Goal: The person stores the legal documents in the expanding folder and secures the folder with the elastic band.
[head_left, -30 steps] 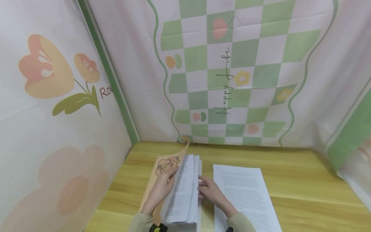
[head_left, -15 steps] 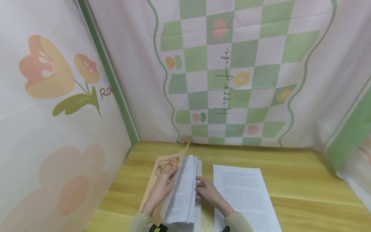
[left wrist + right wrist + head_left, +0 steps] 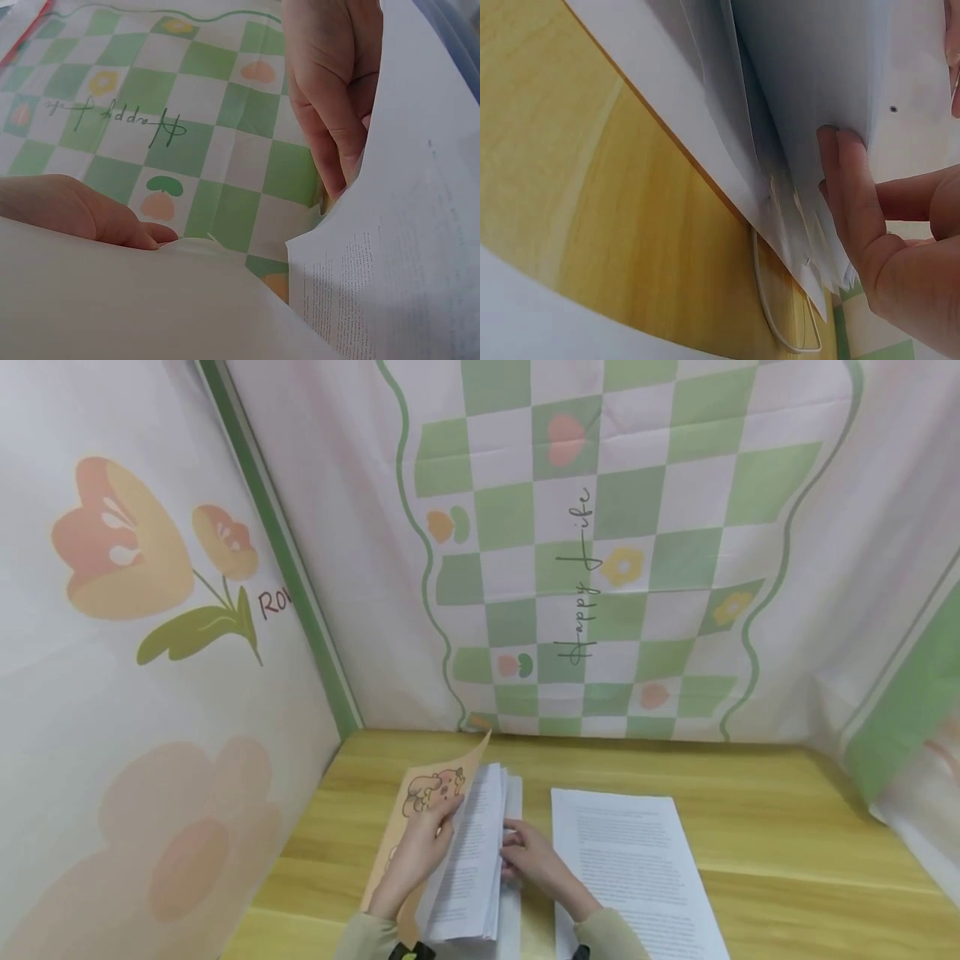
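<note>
On the table's left half stands an orange folder (image 3: 431, 802) with a cartoon drawing on its cover, held open. My left hand (image 3: 418, 852) grips the lifted cover; in the left wrist view that hand (image 3: 90, 214) shows above the cover's pale inner side. A bundle of printed pages (image 3: 468, 868) leans inside the folder. My right hand (image 3: 536, 860) is at the bundle's right edge. In the right wrist view the right hand's fingers (image 3: 847, 180) lie behind the pages (image 3: 810, 67), with the thumb on the other side, pinching them. More sheets lie beneath, against the back cover.
Right of the folder, a printed sheet (image 3: 630, 860) lies flat on the wooden table (image 3: 787, 835). A thin pale loop (image 3: 761, 285) hangs out under the folder's edge in the right wrist view. Patterned curtains (image 3: 592, 568) enclose the table behind and at the sides.
My right hand has shifted a little left, drawing the page bundle's right edge with it and baring more of the sheets underneath. The left hand and cover have stayed nearly still.
</note>
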Available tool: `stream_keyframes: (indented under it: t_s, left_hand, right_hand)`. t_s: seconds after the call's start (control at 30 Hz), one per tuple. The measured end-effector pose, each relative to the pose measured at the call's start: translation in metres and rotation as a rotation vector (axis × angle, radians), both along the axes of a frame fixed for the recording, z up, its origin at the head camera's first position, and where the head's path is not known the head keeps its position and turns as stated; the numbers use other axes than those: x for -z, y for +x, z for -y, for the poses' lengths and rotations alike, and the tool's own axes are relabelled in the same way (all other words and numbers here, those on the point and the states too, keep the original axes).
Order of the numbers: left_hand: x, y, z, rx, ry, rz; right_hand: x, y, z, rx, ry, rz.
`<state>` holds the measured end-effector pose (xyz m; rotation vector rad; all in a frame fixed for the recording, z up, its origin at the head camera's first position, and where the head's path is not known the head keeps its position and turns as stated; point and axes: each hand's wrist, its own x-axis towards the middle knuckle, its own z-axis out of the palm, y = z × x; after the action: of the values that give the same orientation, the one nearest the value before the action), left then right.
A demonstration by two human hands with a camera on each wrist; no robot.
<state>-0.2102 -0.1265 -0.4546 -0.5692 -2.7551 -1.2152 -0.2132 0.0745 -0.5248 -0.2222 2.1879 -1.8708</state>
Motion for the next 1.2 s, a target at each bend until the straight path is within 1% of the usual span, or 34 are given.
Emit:
stream_keyframes:
  t_s: [0.23, 0.3, 0.5, 0.7, 0.9, 0.97, 1.2]
  left_hand:
    - [0.003, 0.002, 0.000, -0.002, 0.004, 0.030]
    - [0.003, 0.002, 0.000, -0.003, 0.007, 0.024]
    - [0.003, 0.001, -0.002, -0.002, 0.003, -0.021]
    - [0.004, 0.001, -0.004, -0.006, -0.007, -0.022]
    - [0.005, 0.001, -0.005, -0.013, -0.031, -0.055]
    - [0.005, 0.000, -0.005, -0.016, -0.036, -0.059]
    - [0.003, 0.000, -0.004, -0.023, -0.018, -0.044]
  right_hand:
    - [-0.001, 0.001, 0.003, 0.003, -0.007, 0.036]
    - [-0.001, 0.000, 0.003, -0.007, -0.007, 0.048]
    - [-0.002, -0.001, 0.001, -0.020, -0.001, 0.082]
    - [-0.001, -0.001, 0.001, -0.028, -0.042, 0.097]
    - [0.001, 0.001, -0.001, -0.037, -0.089, 0.088]
    - [0.001, 0.002, -0.002, -0.042, -0.088, 0.076]
    - [-0.002, 0.007, -0.012, -0.034, -0.024, 0.030]
